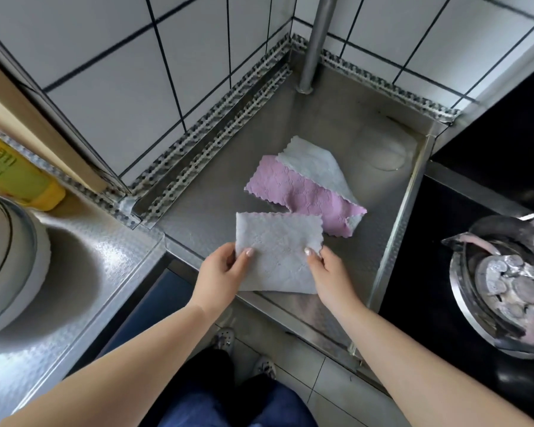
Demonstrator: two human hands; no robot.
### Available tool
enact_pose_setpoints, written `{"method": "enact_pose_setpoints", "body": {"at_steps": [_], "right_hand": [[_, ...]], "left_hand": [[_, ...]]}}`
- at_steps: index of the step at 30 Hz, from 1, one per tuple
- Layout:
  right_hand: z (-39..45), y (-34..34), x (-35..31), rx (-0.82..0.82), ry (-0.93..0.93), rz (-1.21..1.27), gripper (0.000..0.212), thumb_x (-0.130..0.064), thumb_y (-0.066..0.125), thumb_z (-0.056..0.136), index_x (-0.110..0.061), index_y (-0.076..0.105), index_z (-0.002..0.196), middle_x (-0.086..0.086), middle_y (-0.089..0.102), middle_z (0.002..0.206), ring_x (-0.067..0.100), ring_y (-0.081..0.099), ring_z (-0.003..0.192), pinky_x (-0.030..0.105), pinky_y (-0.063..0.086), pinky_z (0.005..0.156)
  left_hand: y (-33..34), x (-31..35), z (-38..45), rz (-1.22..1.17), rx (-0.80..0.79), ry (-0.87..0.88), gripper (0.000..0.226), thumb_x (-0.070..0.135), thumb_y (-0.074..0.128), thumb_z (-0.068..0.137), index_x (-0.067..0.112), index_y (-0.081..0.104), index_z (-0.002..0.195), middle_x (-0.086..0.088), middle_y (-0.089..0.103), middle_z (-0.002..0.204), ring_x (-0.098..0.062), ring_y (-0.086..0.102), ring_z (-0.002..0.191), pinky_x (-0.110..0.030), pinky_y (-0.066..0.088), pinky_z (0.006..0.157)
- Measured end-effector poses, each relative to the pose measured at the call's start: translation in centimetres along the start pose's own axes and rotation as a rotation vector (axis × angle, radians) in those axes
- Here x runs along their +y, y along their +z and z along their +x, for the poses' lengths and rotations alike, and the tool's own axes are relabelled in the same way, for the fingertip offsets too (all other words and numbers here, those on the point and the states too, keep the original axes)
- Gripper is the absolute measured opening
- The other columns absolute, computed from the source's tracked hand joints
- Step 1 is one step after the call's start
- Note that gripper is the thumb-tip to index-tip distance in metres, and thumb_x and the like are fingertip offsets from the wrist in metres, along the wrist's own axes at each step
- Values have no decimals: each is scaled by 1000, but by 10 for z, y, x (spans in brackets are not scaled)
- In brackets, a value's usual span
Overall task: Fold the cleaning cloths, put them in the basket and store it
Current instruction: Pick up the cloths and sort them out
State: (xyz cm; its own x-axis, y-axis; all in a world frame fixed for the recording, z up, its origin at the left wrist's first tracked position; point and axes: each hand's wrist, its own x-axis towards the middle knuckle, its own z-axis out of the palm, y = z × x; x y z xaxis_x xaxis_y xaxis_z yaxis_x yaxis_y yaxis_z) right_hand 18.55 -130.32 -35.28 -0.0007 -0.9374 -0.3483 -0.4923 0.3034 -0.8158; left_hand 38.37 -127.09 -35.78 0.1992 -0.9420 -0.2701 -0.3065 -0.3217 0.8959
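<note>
A grey cleaning cloth (278, 251), folded into a rectangle, lies at the near edge of the steel counter (216, 186). My left hand (221, 272) pinches its left edge with the thumb on top. My right hand (329, 269) pinches its right edge the same way. Behind it lies a second cloth (302, 192), pink on one side and grey on the other, loosely laid out and partly turned over. No basket is in view.
A metal pipe (313, 44) rises from the counter's far corner by the tiled walls. A wet patch (386, 149) sits at the back right. A steel bowl of food (506, 291) stands on the black hob at right. A pot (10, 260) and yellow bottle (16, 174) are at left.
</note>
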Motion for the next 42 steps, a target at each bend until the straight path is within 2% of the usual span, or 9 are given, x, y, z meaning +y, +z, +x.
{"method": "enact_pose_setpoints", "body": {"at_steps": [7, 16, 18, 21, 24, 26, 29, 34, 42], "right_hand": [[19, 9, 2, -29, 66, 35, 14, -22, 45, 98, -25, 56, 90, -10, 61, 80, 3, 51, 71, 20, 40, 66], [32, 6, 4, -36, 172, -16, 24, -28, 49, 96, -8, 56, 85, 0, 52, 71, 13, 45, 66, 29, 32, 58], [31, 4, 3, 27, 175, -6, 17, -31, 51, 94, -17, 53, 85, -5, 53, 70, 13, 48, 66, 30, 37, 59], [28, -1, 0, 247, 105, -9, 8, -28, 55, 92, -21, 55, 96, -8, 57, 81, 16, 57, 78, 36, 47, 75], [26, -1, -9, 355, -137, -168, 24, -17, 58, 90, -9, 60, 112, 3, 58, 106, 21, 56, 98, 24, 39, 92], [24, 11, -17, 245, -308, -346, 35, -15, 55, 90, -3, 57, 123, 15, 53, 129, 29, 49, 120, 29, 33, 104], [23, 34, -18, 99, -428, -555, 47, -19, 50, 89, -6, 50, 134, 14, 40, 146, 31, 33, 138, 50, 22, 112], [29, 43, 6, -21, -396, -863, 59, -35, 45, 93, -26, 25, 148, -2, 13, 159, 14, 4, 146, 49, -7, 115], [34, 37, 13, -20, -338, -932, 71, -50, 41, 90, -24, 15, 150, 2, 6, 160, 18, -1, 147, 51, -2, 117]], "left_hand": [[4, -2, 20, -13, -62, -209, 36, 47, 53, 90, 14, 56, 76, 1, 60, 74, -15, 53, 67, -27, 39, 61], [1, 10, 34, 36, -101, -366, 31, 45, 55, 90, 15, 58, 90, 3, 61, 85, -15, 58, 75, -32, 51, 65], [-5, 14, 31, 22, -28, -308, 28, 42, 57, 89, 18, 53, 102, 4, 60, 97, -15, 61, 86, -37, 55, 77], [-15, 16, 23, 259, 91, 91, 33, 33, 56, 90, 17, 53, 118, 3, 57, 111, -12, 57, 101, -32, 49, 88], [-5, 18, 19, 591, -61, 464, 45, 14, 60, 87, 5, 52, 131, -13, 51, 137, -31, 44, 130, -41, 31, 109], [11, 19, 19, 748, -150, 558, 50, 9, 60, 85, -2, 49, 133, -20, 43, 143, -39, 35, 135, -47, 23, 112], [27, 18, 25, 841, -199, 555, 51, 13, 50, 91, -1, 41, 139, -19, 36, 147, -36, 27, 140, -47, 17, 116], [25, -1, 38, 952, -235, 482, 56, 31, 35, 96, 4, 33, 144, -17, 25, 153, -38, 15, 143, -51, 15, 117], [17, -8, 49, 1106, -261, 365, 77, 63, 6, 87, 20, -3, 151, -14, -10, 158, -32, -13, 145, -44, -8, 118]]}}
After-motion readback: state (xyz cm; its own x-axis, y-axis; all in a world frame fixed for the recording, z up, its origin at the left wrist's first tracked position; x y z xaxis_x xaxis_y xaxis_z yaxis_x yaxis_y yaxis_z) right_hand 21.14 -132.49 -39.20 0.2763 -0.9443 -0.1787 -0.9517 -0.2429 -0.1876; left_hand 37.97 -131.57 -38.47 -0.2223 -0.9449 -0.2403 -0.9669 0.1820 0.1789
